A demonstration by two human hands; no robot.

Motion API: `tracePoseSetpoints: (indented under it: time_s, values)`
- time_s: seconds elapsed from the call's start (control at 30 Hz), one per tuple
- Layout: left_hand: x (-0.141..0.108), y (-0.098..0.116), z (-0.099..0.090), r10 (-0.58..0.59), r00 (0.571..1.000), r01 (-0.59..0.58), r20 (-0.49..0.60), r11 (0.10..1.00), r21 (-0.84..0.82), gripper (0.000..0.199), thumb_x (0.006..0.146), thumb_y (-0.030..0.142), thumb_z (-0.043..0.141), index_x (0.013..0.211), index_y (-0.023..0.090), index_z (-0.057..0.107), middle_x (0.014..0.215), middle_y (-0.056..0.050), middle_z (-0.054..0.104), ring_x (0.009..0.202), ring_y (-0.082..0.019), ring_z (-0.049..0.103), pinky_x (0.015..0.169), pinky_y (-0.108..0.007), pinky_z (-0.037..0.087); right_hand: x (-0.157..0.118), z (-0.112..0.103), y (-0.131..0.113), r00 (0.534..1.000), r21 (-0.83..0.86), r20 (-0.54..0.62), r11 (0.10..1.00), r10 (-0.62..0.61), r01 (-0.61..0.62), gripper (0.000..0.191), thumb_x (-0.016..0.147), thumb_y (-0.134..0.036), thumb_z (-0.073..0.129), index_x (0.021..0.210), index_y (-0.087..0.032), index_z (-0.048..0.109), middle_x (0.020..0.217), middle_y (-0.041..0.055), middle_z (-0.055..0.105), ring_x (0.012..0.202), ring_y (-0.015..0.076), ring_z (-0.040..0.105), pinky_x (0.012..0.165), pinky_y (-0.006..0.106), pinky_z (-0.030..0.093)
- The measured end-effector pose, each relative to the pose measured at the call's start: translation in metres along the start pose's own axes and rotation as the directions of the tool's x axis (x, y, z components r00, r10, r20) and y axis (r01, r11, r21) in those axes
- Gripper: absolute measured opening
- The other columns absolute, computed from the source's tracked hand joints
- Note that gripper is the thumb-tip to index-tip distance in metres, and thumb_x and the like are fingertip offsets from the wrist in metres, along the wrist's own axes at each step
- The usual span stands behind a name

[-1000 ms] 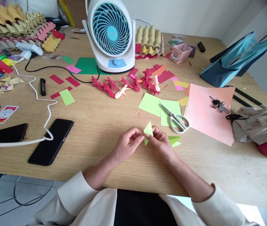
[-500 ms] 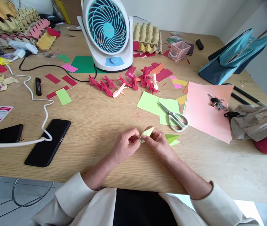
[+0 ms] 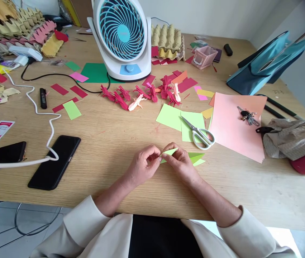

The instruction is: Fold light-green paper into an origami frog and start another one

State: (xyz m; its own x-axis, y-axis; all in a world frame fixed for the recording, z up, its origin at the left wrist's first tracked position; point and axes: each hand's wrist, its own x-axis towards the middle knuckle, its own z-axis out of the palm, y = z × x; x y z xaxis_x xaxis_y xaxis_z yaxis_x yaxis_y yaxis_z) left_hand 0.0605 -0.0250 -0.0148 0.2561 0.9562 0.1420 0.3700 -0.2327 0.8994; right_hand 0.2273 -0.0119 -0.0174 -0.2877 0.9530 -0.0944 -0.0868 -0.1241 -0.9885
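Note:
A small folded light-green paper (image 3: 170, 152) is held between my two hands near the table's front. My left hand (image 3: 147, 162) pinches its left end with thumb and fingertips. On the other side, my right hand (image 3: 180, 162) grips it, thumb on top and fingers curled behind. Another folded green paper (image 3: 197, 157) lies beside my right hand, partly hidden by it. Scissors (image 3: 200, 134) with white handles rest on light-green sheets (image 3: 169, 117) just beyond.
Folded red paper figures (image 3: 120, 98) lie in front of a white fan (image 3: 134, 73). Pink sheets (image 3: 235, 132) bearing keys (image 3: 248, 116) are at the right. A black phone (image 3: 55, 163) with a white cable (image 3: 30, 95) across it lies at the left.
The folded green paper has tilted slightly between my fingers, and my right index finger has shifted a little. Both hands keep hold in nearly the same place.

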Motion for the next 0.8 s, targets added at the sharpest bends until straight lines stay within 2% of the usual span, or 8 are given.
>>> tracePoseSetpoints:
  time_s: [0.17, 0.3, 0.43, 0.67, 0.8]
  values:
    - [-0.0004, -0.0012, -0.0004, 0.037, 0.999, -0.036, -0.022, 0.999, 0.020, 0.021, 0.094, 0.027, 0.052, 0.074, 0.019, 0.050, 0.069, 0.002, 0.050, 0.064, -0.011, 0.047, 0.061, -0.024, 0.037, 0.0006, 0.0009, 0.0001, 1.000, 0.007, -0.022, 1.000, 0.013, -0.013, 0.031, 0.077, -0.048, 0.075, 0.077, -0.022, 0.058, 0.070, -0.0023, 0.053, 0.066, 0.0137, 0.047, 0.063, 0.027, 0.040]
    - [0.0014, -0.0007, -0.0027, 0.070, 0.997, -0.070, -0.008, 0.997, 0.037, 0.020, 0.093, 0.022, 0.051, 0.073, 0.019, 0.049, 0.070, 0.002, 0.050, 0.065, -0.012, 0.047, 0.063, -0.025, 0.037, 0.0000, 0.0005, -0.0018, 1.000, 0.020, -0.008, 1.000, -0.005, 0.005, 0.027, 0.078, -0.045, 0.075, 0.079, -0.021, 0.061, 0.072, -0.0017, 0.056, 0.068, 0.0137, 0.049, 0.065, 0.027, 0.041]
    - [0.0019, 0.0003, -0.0030, 0.076, 0.997, -0.077, 0.023, 0.996, 0.050, 0.018, 0.090, 0.017, 0.051, 0.072, 0.020, 0.048, 0.070, 0.002, 0.050, 0.066, -0.012, 0.047, 0.063, -0.024, 0.037, -0.0015, -0.0002, -0.0038, 1.000, -0.005, -0.001, 1.000, -0.001, 0.001, 0.026, 0.081, -0.044, 0.072, 0.078, -0.021, 0.061, 0.069, -0.0027, 0.055, 0.062, 0.0118, 0.044, 0.060, 0.026, 0.036]
    - [0.0029, 0.0012, -0.0027, -0.035, 0.998, 0.036, -0.043, 0.999, 0.008, 0.016, 0.088, 0.021, 0.054, 0.072, 0.019, 0.051, 0.068, 0.002, 0.053, 0.064, -0.011, 0.050, 0.061, -0.023, 0.039, -0.0001, -0.0009, -0.0021, 0.999, -0.026, -0.049, 0.999, 0.018, -0.019, 0.030, 0.081, -0.048, 0.070, 0.077, -0.021, 0.058, 0.071, -0.0019, 0.055, 0.064, 0.0127, 0.047, 0.062, 0.026, 0.040]
    - [0.0040, -0.0009, -0.0051, -0.093, 0.994, 0.092, -0.052, 0.995, -0.033, 0.018, 0.088, 0.026, 0.058, 0.072, 0.018, 0.055, 0.069, 0.002, 0.057, 0.066, -0.012, 0.053, 0.063, -0.023, 0.041, 0.0007, -0.0035, -0.0026, 1.000, -0.086, -0.014, 0.996, 0.024, -0.025, 0.026, 0.082, -0.043, 0.070, 0.080, -0.020, 0.059, 0.077, 0.0000, 0.058, 0.070, 0.0140, 0.053, 0.065, 0.026, 0.043]
